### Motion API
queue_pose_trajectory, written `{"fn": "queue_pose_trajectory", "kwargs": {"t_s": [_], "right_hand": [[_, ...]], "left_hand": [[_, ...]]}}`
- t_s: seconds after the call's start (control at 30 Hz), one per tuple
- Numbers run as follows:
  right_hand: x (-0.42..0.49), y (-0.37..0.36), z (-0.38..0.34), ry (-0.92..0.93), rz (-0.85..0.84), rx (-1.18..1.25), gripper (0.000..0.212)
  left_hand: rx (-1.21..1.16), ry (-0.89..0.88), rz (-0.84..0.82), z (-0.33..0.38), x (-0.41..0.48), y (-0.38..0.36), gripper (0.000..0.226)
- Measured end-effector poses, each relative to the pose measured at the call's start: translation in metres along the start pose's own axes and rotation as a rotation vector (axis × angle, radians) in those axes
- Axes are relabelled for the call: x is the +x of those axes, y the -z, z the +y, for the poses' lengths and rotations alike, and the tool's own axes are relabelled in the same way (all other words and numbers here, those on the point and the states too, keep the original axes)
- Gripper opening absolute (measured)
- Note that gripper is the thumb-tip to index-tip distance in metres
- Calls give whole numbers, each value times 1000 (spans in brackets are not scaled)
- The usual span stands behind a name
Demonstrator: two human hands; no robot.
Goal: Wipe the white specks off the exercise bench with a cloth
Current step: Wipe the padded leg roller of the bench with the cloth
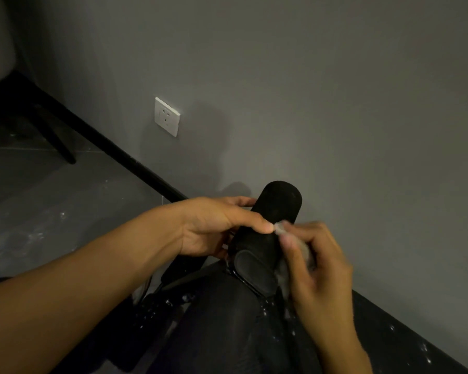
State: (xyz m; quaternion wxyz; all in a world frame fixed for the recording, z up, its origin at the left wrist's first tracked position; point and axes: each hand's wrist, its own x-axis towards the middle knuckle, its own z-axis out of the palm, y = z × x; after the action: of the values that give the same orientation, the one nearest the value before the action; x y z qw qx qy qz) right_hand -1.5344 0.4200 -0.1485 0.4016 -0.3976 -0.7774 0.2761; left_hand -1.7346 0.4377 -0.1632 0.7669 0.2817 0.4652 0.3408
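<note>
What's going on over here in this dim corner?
A person is cleaning a piece of gym equipment by a grey wall. The left hand grips a black foam pad to steady it, thumb on top and fingers round the back. The right hand pinches a grey cloth and presses it against the side of the pad, close to the left thumb. White specks show on the dark parts lower down, so the wiping does not look finished.
</note>
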Motion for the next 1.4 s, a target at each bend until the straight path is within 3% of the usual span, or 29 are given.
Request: {"fn": "queue_pose_trajectory", "kwargs": {"t_s": [0.1,0.2,0.3,0.43,0.6,0.73,0.83,0.97,1.1,1.27,1.4], "right_hand": [[-18,0,-5,63,-51,73,15],[5,0,-3,48,-50,-11,8],[40,-3,10,-20,54,-95,6],[59,-7,19,-96,168,-113,11],[23,0,10,-79,64,13,6],[62,-2,20,-89,88,-226,9],[79,-4,21,-90,80,-252,10],[26,3,-3,-43,-89,-43,16],[-10,3,-21,-1,-142,41,18],[26,3,-8,-56,-7,-151,6],[6,-1,-14,-52,-48,-57,11]], "left_hand": [[-9,6,-14,0,2,3,85],[3,5,-28,0,1,2,82],[6,-4,-38,0,1,1,67],[-19,-4,-34,0,-2,0,65],[-19,-4,-19,-3,-1,2,81],[-37,-11,-11,-4,1,0,88],[-37,-44,16,-7,0,-2,91],[-33,-76,44,-11,-2,-6,72],[-29,-5,1,-7,-1,-2,48],[-76,-40,-60,-9,1,3,69],[-38,-72,-130,-9,-1,7,68]]}}
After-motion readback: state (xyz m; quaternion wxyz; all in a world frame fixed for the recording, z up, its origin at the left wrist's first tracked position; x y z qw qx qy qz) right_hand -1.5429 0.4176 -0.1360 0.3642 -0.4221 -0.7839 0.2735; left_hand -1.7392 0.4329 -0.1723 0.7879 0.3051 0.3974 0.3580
